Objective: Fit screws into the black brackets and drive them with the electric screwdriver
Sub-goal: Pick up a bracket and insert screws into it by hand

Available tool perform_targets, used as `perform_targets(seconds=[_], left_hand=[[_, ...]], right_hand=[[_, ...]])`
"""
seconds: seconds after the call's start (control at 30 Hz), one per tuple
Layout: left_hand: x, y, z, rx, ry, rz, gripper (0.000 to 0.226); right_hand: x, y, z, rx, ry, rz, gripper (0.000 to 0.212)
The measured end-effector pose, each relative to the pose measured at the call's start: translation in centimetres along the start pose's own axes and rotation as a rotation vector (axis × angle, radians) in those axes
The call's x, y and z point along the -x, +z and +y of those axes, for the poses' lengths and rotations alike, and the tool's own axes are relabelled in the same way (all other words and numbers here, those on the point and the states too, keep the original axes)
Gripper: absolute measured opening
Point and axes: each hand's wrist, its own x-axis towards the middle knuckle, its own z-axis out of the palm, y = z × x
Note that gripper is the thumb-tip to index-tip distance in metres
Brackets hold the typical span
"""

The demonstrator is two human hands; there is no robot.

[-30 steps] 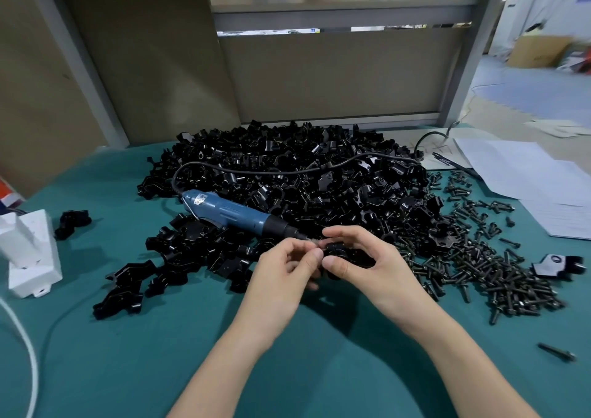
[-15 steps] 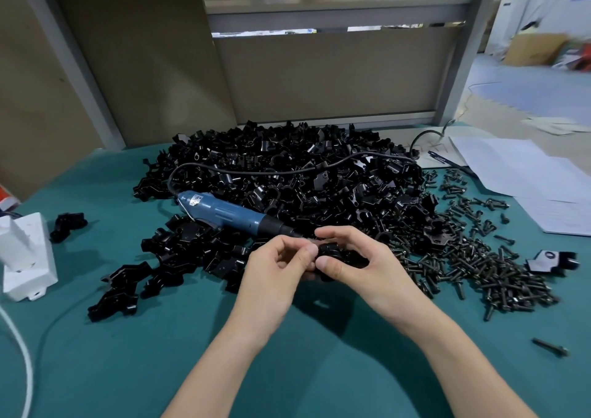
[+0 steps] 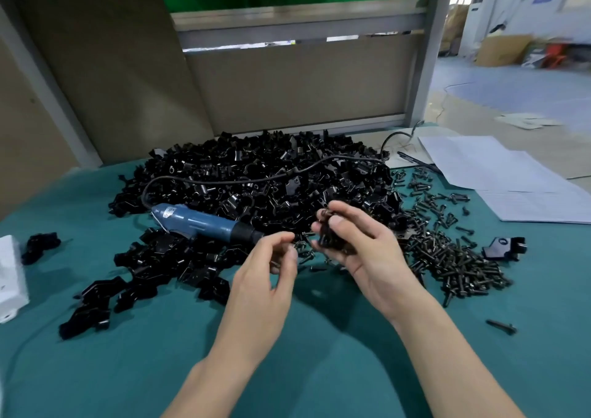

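Loads left: only one bracket point(image 3: 329, 235) is being worked on, so I'd guess it's early days.
Left hand point(image 3: 265, 270): fingers curled in, thumb near the fingertips. Maybe a screw in there, can't tell.
Right hand point(image 3: 361, 245): wrapped round that bracket, held up over the table point(image 3: 160, 369).
Driver point(image 3: 204, 222): lying just past the hands, nobody touching it.
Screws point(image 3: 454, 258): loose heap off to the right.
Pile point(image 3: 271, 174): tons of brackets at the back. The bunch point(image 3: 153, 267) front-left might be done ones, can't tell.

Bright even light, soft shadows, warped edges (motion blur at right)
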Motion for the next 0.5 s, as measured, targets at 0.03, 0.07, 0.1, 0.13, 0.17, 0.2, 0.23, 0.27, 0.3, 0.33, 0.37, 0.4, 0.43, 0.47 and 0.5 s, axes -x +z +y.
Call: perform_targets(seconds=[0.03, 0.07, 0.1, 0.13, 0.17, 0.2, 0.23, 0.27, 0.3, 0.33, 0.37, 0.4, 0.43, 0.47, 0.5], left_hand=[[0.2, 0.4, 0.1, -0.069, 0.013, -0.063, 0.018], [0.3, 0.9, 0.3, -0.148, 0.043, -0.141, 0.020], [0.3, 1.4, 0.5, -0.226, 0.094, -0.213, 0.022], [0.0, 2.1, 0.7, -0.292, 0.160, -0.264, 0.024], [-0.5, 2.8, 0.9, -0.354, 0.232, -0.301, 0.025], [-1.0, 3.6, 1.1, -0.424, 0.298, -0.334, 0.027], [-1.5, 4.4, 1.3, -0.498, 0.342, -0.361, 0.030], [-2.0, 5.1, 1.4, -0.570, 0.355, -0.386, 0.032], [-2.4, 5.7, 1.4, -0.634, 0.346, -0.411, 0.032], [-2.7, 6.1, 1.4, -0.686, 0.332, -0.438, 0.031], [-3.0, 6.5, 1.2, -0.724, 0.323, -0.462, 0.030], [-3.2, 6.7, 1.1, -0.752, 0.318, -0.480, 0.029], [-3.4, 6.8, 1.0, -0.771, 0.313, -0.490, 0.029], [-3.5, 6.8, 0.9, -0.781, 0.307, -0.493, 0.029], [-3.6, 6.7, 0.8, -0.785, 0.303, -0.489, 0.028]], right_hand=[[-0.2, -0.6, -0.7, -0.129, -0.030, 0.056, 0.027], [-0.3, -1.2, -1.4, -0.236, -0.062, 0.096, 0.028], [-0.4, -1.9, -2.0, -0.322, -0.088, 0.124, 0.028], [-0.4, -2.5, -2.4, -0.395, -0.108, 0.142, 0.027], [-0.3, -3.0, -2.6, -0.458, -0.121, 0.159, 0.025], [-0.3, -3.3, -2.7, -0.515, -0.130, 0.180, 0.023], [-0.3, -3.6, -2.8, -0.567, -0.137, 0.206, 0.021], [-0.3, -3.7, -2.9, -0.614, -0.142, 0.233, 0.019], [-0.3, -3.9, -2.9, -0.655, -0.146, 0.255, 0.018], [-0.3, -3.9, -3.0, -0.687, -0.148, 0.269, 0.018], [-0.3, -4.0, -3.0, -0.709, -0.147, 0.275, 0.018], [-0.3, -4.0, -3.0, -0.720, -0.144, 0.278, 0.019], [-0.3, -4.0, -2.9, -0.721, -0.140, 0.278, 0.021], [-0.4, -4.0, -2.9, -0.715, -0.134, 0.274, 0.023], [-0.4, -3.9, -2.8, -0.706, -0.128, 0.269, 0.026]])
